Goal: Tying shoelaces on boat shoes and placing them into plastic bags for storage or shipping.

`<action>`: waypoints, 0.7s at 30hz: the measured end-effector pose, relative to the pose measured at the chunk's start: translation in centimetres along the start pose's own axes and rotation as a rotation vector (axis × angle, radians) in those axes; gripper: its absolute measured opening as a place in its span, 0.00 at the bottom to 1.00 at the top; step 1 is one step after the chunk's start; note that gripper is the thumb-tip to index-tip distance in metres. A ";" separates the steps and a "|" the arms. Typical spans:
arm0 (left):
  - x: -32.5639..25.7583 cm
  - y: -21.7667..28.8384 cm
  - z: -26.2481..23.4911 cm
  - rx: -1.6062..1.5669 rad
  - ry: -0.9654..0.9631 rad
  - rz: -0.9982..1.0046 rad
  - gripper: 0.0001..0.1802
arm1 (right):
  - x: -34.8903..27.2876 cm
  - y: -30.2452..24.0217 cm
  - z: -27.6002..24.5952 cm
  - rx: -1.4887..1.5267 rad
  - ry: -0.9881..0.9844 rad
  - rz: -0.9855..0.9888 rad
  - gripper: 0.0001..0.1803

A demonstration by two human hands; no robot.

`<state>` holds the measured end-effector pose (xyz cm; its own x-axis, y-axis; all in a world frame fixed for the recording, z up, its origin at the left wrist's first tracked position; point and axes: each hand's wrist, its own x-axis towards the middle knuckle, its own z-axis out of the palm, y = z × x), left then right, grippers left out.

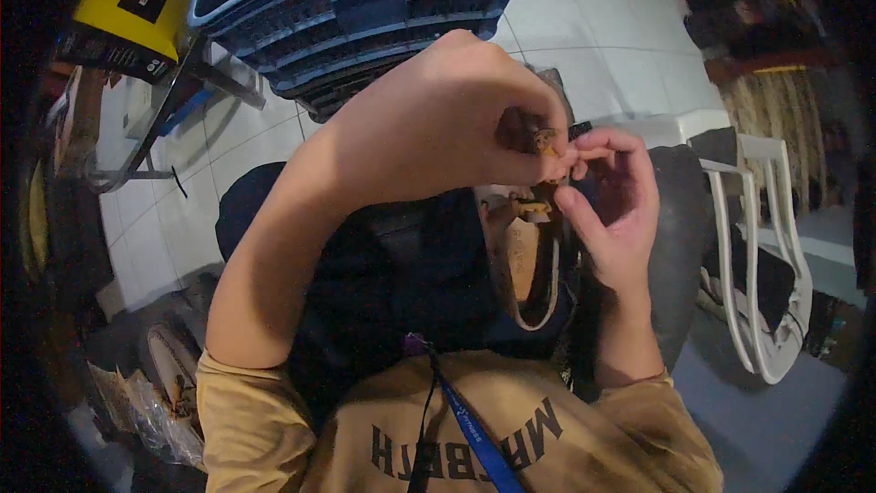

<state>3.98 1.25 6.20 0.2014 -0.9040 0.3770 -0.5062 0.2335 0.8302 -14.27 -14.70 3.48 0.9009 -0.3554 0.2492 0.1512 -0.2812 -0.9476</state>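
Over the shoe (522, 260), left fingers (529, 167) pinching lace (546, 139), right fingers (610, 138) parted

The brown shoe (524, 265) is partly hidden by the left hand (488, 105) — whatever sits between that and the right hand (616, 196) is too small to tell. The upper edge crops the blue crate (365, 23) and yellow box (123, 20).
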 end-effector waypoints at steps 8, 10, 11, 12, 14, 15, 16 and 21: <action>-0.1 0.1 -0.2 0.063 0.000 0.067 0.19 | 0.3 -0.3 0.2 -0.003 -0.042 0.105 0.32; -0.4 0.4 0.4 -0.078 0.265 0.019 0.31 | 0.5 -0.5 0.3 0.045 -0.010 0.142 0.32; -0.6 0.1 0.6 -0.081 0.260 0.025 0.31 | 0.5 -0.7 0.5 0.102 0.019 0.155 0.33; -1.1 -0.5 0.7 -0.213 0.279 -0.045 0.33 | 0.6 -0.9 0.6 0.159 0.049 0.166 0.33; -1.8 -1.1 1.4 -0.339 0.297 -0.116 0.36 | 1.0 -1.3 1.0 0.193 0.057 0.145 0.35; -2.1 -1.3 2.0 -0.405 0.270 -0.163 0.32 | 1.3 -1.5 1.0 0.227 0.063 0.127 0.36; -2.3 -1.5 2.7 -0.472 0.243 -0.212 0.29 | 1.5 -1.7 1.0 0.225 0.064 0.125 0.36; -1.5 -1.4 6.1 -0.238 0.336 -0.058 0.26 | 2.4 -2.4 -0.2 0.139 0.056 0.003 0.31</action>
<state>-0.71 0.08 2.03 0.5064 -0.7599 0.4074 -0.2860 0.2977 0.9108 -12.58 -15.09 6.38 0.8779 -0.4063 0.2532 0.2070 -0.1548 -0.9660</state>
